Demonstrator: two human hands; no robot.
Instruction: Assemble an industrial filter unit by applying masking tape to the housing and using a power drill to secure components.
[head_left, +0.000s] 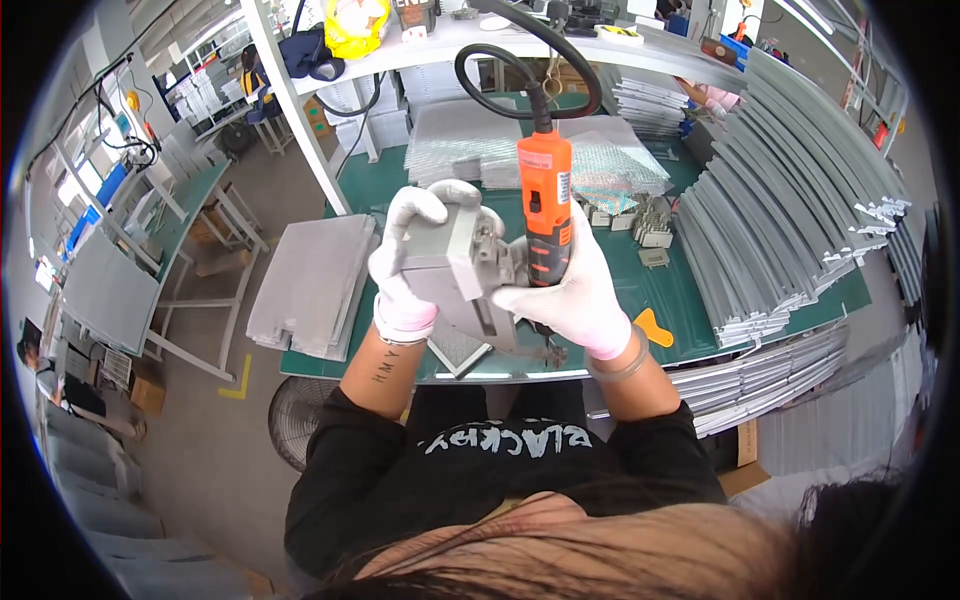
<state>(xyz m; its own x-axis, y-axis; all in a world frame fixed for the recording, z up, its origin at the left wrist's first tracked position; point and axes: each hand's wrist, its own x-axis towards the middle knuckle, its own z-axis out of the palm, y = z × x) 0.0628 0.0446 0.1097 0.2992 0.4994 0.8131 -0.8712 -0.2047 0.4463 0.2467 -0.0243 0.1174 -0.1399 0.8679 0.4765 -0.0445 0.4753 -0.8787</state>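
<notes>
Above the green bench (690,290), the left hand (405,270) grips a grey metal bracket (455,265) while the right hand (570,290), at its 3 o'clock, clenches an orange power screwdriver (546,205) whose tip could likely slip off, nicking gloved fingers.

I see bare green mat (690,300) right of my hands; stacked grey strips (770,230) wall it, grey panels (310,285) block left.

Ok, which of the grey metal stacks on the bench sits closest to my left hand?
The flat stack of grey sheets at the bench's left end, just beside your left hand. The long fanned strips lie on the far right, beyond your right hand.
</notes>
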